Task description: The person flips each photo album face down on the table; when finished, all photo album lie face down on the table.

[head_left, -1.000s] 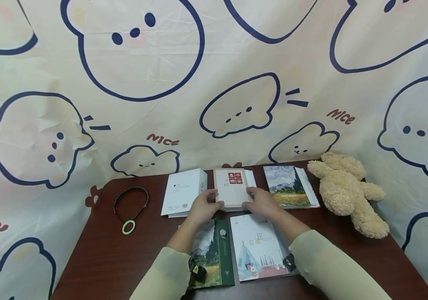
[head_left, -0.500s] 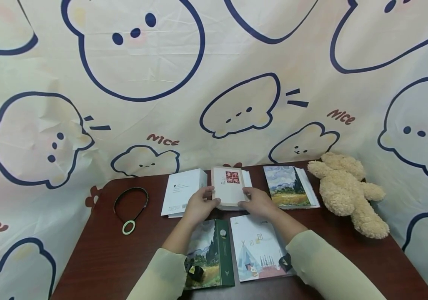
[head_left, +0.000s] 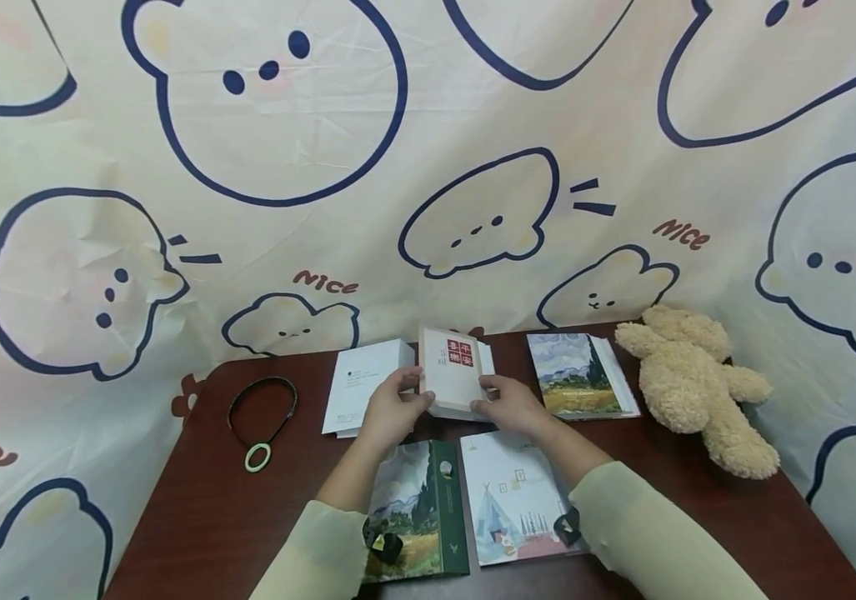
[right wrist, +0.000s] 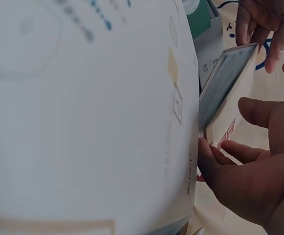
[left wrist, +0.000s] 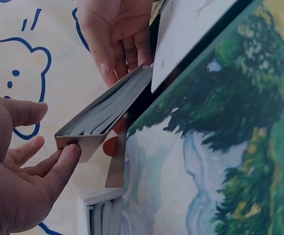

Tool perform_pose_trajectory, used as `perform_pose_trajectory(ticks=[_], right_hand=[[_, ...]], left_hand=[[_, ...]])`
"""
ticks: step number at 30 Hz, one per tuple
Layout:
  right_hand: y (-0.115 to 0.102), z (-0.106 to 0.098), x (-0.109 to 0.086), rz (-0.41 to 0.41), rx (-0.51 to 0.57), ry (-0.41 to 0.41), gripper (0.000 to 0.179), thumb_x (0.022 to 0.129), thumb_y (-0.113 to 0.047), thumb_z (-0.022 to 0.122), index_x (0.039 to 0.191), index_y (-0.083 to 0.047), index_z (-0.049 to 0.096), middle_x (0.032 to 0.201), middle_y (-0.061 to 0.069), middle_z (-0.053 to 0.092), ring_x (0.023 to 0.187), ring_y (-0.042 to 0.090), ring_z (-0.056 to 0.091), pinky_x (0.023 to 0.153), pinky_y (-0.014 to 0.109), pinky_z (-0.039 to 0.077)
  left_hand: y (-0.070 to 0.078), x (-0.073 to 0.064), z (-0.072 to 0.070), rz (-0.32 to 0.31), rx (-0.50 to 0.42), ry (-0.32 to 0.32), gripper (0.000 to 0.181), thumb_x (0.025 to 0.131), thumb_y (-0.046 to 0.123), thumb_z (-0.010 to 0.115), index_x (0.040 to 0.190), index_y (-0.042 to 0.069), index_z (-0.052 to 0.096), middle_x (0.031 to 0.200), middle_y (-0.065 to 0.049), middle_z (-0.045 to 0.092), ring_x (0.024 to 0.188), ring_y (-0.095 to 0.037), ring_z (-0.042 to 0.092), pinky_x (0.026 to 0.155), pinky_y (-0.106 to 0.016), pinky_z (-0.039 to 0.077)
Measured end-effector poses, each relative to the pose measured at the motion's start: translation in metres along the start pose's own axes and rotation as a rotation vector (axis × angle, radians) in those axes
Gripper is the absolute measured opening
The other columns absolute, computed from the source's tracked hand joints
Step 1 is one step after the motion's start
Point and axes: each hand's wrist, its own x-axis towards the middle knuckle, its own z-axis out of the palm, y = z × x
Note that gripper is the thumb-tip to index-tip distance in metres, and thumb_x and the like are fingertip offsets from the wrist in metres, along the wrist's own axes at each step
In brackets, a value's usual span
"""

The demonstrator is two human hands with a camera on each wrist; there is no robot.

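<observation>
A small cream book (head_left: 444,379) with red square characters on its cover stands between my two hands at the back middle of the table, slightly tilted. My left hand (head_left: 390,404) holds its left side; in the left wrist view the fingertips meet the book's spine edge (left wrist: 80,142) and the thumb is apart from it. My right hand (head_left: 512,406) grips the opposite side; in the right wrist view its fingers (right wrist: 207,156) curl at the edge while the thumb lies over the cover. The undersides of some fingers are hidden.
White book (head_left: 367,383) to the left, landscape-cover book (head_left: 573,375) to the right. Nearer me lie a green-spined book (head_left: 412,500) and a white tent-picture book (head_left: 510,500). A black loop with a pale ring (head_left: 257,457) lies left; a teddy bear (head_left: 690,383) sits right.
The cream book has shifted a little left and turned slightly, its far edge appearing higher. Both hands moved left with it, keeping to its sides. The other things stayed put.
</observation>
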Motion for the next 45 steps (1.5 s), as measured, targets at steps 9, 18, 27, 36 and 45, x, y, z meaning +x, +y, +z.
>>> perform_pose_trajectory(ticks=[9, 18, 27, 36, 45], right_hand=[[-0.001, 0.004, 0.000, 0.015, 0.090, -0.020, 0.057, 0.097, -0.031, 0.072, 0.148, -0.009, 0.057, 0.126, 0.010, 0.068, 0.113, 0.024, 0.065, 0.092, 0.042, 0.054], [-0.006, 0.009, 0.000, 0.011, 0.189, -0.032, 0.057, 0.098, -0.028, 0.072, 0.148, -0.009, 0.056, 0.128, 0.011, 0.067, 0.111, 0.023, 0.066, 0.092, 0.041, 0.055], [-0.014, 0.017, 0.001, 0.023, 0.299, -0.044, 0.057, 0.098, -0.027, 0.071, 0.149, -0.008, 0.055, 0.141, 0.014, 0.061, 0.120, 0.029, 0.062, 0.100, 0.046, 0.053], [-0.020, 0.022, 0.003, 0.037, 0.342, -0.055, 0.054, 0.098, -0.026, 0.070, 0.149, -0.012, 0.057, 0.147, 0.013, 0.057, 0.126, 0.032, 0.058, 0.105, 0.050, 0.049], [-0.021, 0.027, 0.006, 0.029, 0.391, -0.063, 0.054, 0.099, -0.028, 0.070, 0.149, -0.013, 0.057, 0.150, 0.013, 0.054, 0.131, 0.034, 0.055, 0.107, 0.052, 0.047]], left_hand=[[0.005, -0.002, -0.004, 0.026, -0.014, 0.020, 0.049, 0.098, 0.022, 0.072, 0.144, 0.014, 0.058, 0.139, -0.011, 0.063, 0.116, -0.028, 0.067, 0.088, -0.041, 0.060], [0.007, -0.005, -0.009, 0.072, -0.019, 0.057, 0.044, 0.098, 0.021, 0.073, 0.140, 0.015, 0.061, 0.134, -0.006, 0.065, 0.112, -0.025, 0.067, 0.088, -0.041, 0.060], [0.012, -0.006, -0.013, 0.074, -0.017, 0.077, 0.044, 0.095, 0.018, 0.076, 0.137, 0.017, 0.064, 0.126, -0.003, 0.067, 0.106, -0.021, 0.066, 0.078, -0.035, 0.060], [0.018, -0.008, -0.016, 0.106, -0.014, 0.085, 0.043, 0.094, 0.018, 0.077, 0.134, 0.018, 0.065, 0.124, -0.002, 0.068, 0.106, -0.022, 0.066, 0.077, -0.035, 0.059], [0.025, -0.010, -0.016, 0.137, 0.015, 0.110, 0.044, 0.092, 0.021, 0.079, 0.133, 0.019, 0.065, 0.125, -0.001, 0.068, 0.114, -0.024, 0.065, 0.084, -0.041, 0.060]])
